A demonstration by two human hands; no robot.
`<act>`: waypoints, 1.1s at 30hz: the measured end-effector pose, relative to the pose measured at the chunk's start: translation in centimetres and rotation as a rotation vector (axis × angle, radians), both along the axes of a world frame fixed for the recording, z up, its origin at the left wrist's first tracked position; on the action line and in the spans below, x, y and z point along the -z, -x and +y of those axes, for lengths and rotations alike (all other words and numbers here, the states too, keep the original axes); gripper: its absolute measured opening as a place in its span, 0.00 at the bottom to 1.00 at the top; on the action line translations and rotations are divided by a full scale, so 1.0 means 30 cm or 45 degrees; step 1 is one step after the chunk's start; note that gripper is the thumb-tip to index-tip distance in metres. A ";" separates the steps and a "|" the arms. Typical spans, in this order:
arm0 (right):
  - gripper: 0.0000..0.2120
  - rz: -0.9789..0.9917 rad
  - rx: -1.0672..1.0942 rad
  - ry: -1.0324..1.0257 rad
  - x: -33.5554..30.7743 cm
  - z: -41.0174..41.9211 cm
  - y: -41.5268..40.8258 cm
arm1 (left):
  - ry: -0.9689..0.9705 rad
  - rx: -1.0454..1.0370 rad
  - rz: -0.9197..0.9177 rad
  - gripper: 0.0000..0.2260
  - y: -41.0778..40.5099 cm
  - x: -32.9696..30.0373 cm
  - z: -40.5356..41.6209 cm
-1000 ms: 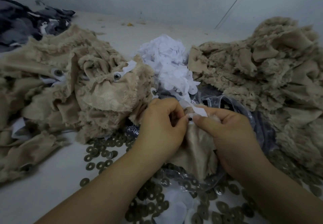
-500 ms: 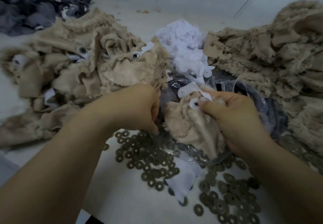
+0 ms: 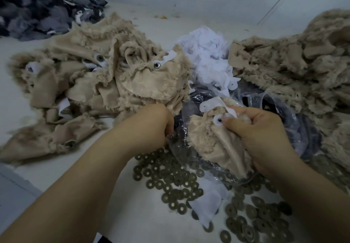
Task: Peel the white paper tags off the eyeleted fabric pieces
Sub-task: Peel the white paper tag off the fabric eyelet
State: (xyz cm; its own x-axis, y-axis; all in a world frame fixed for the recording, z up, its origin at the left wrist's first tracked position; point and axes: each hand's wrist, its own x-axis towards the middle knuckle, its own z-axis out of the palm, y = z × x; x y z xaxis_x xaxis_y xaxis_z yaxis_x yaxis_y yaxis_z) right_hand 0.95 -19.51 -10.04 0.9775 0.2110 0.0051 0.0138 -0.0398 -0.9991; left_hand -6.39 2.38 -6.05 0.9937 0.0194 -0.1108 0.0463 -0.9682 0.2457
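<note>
Bare table (image 3: 45,170) lay open at lower left and along the far edge at top centre, while beige fabric heaps at left (image 3: 106,83) and right (image 3: 295,76), white tags (image 3: 206,57) between them, and scattered metal rings (image 3: 174,182) below crowded the rest.

The light was dim, flat and cool, casting a bluish-grey tint over the white worktop (image 3: 56,167) and leaving only soft, faint shadows. No glare showed. Wide-angle distortion bowed the edges. The beige fabric heap (image 3: 47,95) at left was smeared by motion blur, and the near forearms looked soft.
</note>
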 end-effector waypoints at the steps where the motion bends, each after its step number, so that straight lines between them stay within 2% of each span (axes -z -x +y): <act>1: 0.07 0.001 0.002 0.001 0.001 0.001 0.000 | -0.015 0.006 -0.009 0.08 -0.006 0.003 -0.007; 12: 0.08 0.023 0.011 -0.014 -0.007 0.004 0.002 | -0.141 0.029 -0.057 0.09 0.009 0.028 -0.028; 17: 0.08 0.019 0.008 -0.007 -0.007 0.003 0.001 | -0.146 0.046 -0.073 0.04 0.002 0.030 -0.037; 26: 0.07 0.026 0.013 -0.010 -0.013 0.004 0.007 | -0.114 0.060 -0.094 0.01 -0.002 0.048 -0.046; 30: 0.08 0.035 0.022 0.006 -0.014 0.006 0.007 | -0.103 0.077 -0.139 0.08 -0.008 0.063 -0.043; 33: 0.08 0.025 0.028 0.016 -0.015 0.007 0.008 | -0.122 0.069 -0.211 0.09 -0.005 0.068 -0.042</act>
State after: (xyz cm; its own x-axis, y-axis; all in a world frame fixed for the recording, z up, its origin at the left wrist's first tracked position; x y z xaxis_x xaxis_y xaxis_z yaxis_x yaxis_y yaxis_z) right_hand 0.70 -19.30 -9.59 0.9817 0.1897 -0.0163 -0.0065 -0.0522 -0.9986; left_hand -6.24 1.13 -8.07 0.9980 -0.0319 0.0544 -0.0398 -0.9876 0.1521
